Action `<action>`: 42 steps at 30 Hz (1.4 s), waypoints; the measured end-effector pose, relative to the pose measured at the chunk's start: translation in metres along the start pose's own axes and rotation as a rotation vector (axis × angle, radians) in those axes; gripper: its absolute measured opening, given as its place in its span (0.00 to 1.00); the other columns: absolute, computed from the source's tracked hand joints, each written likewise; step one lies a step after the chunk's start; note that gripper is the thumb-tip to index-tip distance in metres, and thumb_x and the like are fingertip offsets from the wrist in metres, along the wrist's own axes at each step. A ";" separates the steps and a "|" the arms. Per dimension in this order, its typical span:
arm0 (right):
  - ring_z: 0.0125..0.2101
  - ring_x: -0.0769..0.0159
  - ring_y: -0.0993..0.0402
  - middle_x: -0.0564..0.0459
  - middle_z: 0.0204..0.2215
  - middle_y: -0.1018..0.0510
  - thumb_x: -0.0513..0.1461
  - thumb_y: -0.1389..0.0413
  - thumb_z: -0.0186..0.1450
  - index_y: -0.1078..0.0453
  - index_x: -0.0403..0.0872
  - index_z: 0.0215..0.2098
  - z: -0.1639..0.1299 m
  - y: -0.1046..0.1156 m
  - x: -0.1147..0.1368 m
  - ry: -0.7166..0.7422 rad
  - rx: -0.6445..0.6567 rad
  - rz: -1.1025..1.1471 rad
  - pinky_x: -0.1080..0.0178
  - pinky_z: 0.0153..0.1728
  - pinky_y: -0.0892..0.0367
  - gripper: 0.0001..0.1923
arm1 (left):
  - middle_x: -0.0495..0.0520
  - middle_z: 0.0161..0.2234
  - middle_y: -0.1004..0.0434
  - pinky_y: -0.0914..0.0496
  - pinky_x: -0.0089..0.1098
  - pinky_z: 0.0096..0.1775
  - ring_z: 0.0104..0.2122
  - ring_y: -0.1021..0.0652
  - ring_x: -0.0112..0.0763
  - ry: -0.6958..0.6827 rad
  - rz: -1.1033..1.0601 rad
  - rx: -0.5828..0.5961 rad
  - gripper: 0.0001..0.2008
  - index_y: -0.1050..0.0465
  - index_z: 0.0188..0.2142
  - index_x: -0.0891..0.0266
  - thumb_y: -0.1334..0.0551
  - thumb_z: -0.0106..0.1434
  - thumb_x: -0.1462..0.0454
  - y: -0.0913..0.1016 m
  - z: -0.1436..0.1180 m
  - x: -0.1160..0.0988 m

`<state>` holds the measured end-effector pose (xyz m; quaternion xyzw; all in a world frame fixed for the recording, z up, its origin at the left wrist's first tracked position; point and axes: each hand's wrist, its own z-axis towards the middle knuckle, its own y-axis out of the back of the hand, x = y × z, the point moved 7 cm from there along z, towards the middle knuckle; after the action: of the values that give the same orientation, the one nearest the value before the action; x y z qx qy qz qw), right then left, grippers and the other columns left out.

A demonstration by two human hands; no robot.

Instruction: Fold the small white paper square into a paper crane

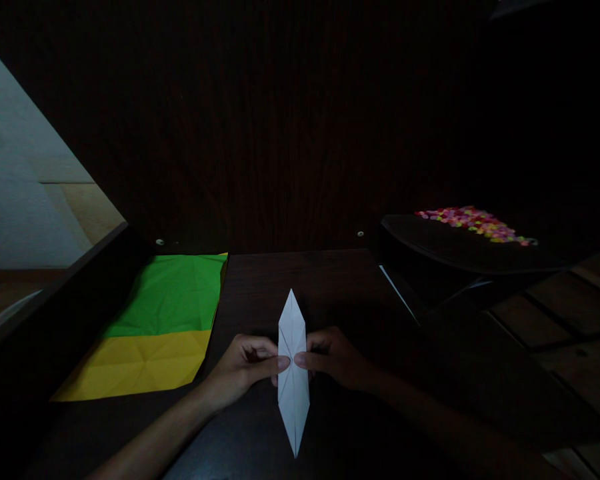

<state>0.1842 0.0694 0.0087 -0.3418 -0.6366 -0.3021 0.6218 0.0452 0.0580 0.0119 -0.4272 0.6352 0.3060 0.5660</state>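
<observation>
A white paper (pixel 293 393), folded into a long narrow diamond with points at the far and near ends, lies on the dark wooden table (pixel 260 280). My left hand (pixel 243 367) pinches its left edge at the middle, thumb and finger pressed on the fold. From the other side my right hand (pixel 333 357) pinches the right edge at the same height. The fingertips of both hands almost meet on the paper's centre crease.
Creased green paper (pixel 173 293) overlaps a yellow sheet (pixel 140 363) at the left of the table. A dark tray (pixel 445 247) at the right carries several small coloured pieces (pixel 473 223). A dark wall rises behind the table. The room is dim.
</observation>
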 end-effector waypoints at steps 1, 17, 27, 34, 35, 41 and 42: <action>0.20 0.71 0.30 0.55 0.19 0.25 0.46 0.38 0.59 0.29 0.42 0.23 0.000 0.000 0.000 0.002 0.007 -0.006 0.69 0.23 0.37 0.16 | 0.52 0.20 0.24 0.36 0.26 0.27 0.21 0.27 0.26 0.002 0.014 0.016 0.16 0.21 0.25 0.68 0.29 0.55 0.55 -0.001 0.000 0.000; 0.14 0.76 0.40 0.60 0.13 0.34 0.50 0.39 0.59 0.37 0.44 0.18 -0.003 -0.009 -0.003 -0.008 0.038 -0.032 0.72 0.16 0.47 0.22 | 0.53 0.22 0.25 0.37 0.24 0.23 0.20 0.31 0.23 0.002 -0.039 0.162 0.14 0.19 0.28 0.68 0.30 0.57 0.56 -0.015 -0.001 0.000; 0.15 0.74 0.37 0.55 0.15 0.31 0.60 0.46 0.60 0.32 0.42 0.20 -0.004 -0.015 -0.008 -0.069 0.082 -0.019 0.70 0.17 0.42 0.30 | 0.56 0.28 0.21 0.36 0.24 0.25 0.22 0.30 0.24 0.032 -0.076 0.227 0.15 0.19 0.35 0.69 0.32 0.59 0.56 -0.022 -0.005 -0.004; 0.14 0.75 0.40 0.57 0.12 0.34 0.62 0.45 0.58 0.34 0.43 0.17 -0.003 -0.010 -0.010 -0.109 0.025 -0.033 0.70 0.17 0.46 0.32 | 0.55 0.28 0.22 0.36 0.26 0.28 0.24 0.29 0.26 0.064 -0.077 0.292 0.15 0.19 0.37 0.68 0.32 0.59 0.56 -0.026 -0.008 0.003; 0.14 0.75 0.40 0.57 0.12 0.34 0.63 0.45 0.58 0.34 0.43 0.18 -0.003 -0.010 -0.010 -0.108 0.031 -0.026 0.70 0.16 0.46 0.32 | 0.54 0.27 0.23 0.37 0.26 0.27 0.23 0.30 0.25 0.069 -0.072 0.297 0.15 0.19 0.37 0.68 0.32 0.59 0.56 -0.026 -0.008 0.003; 0.13 0.75 0.41 0.58 0.11 0.35 0.62 0.46 0.59 0.35 0.44 0.15 -0.003 -0.012 -0.007 -0.076 0.056 -0.047 0.70 0.15 0.46 0.32 | 0.50 0.24 0.27 0.38 0.24 0.25 0.22 0.33 0.23 0.099 -0.059 0.324 0.15 0.19 0.36 0.68 0.31 0.58 0.56 -0.030 -0.010 0.004; 0.13 0.75 0.41 0.58 0.11 0.35 0.62 0.47 0.59 0.36 0.44 0.15 -0.003 -0.012 -0.008 -0.072 0.056 -0.055 0.70 0.15 0.47 0.32 | 0.51 0.25 0.27 0.38 0.24 0.25 0.22 0.32 0.23 0.101 -0.060 0.326 0.15 0.19 0.36 0.68 0.31 0.58 0.57 -0.030 -0.010 0.004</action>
<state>0.1763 0.0593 0.0018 -0.3173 -0.6760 -0.2888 0.5991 0.0672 0.0346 0.0125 -0.3634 0.6910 0.1602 0.6040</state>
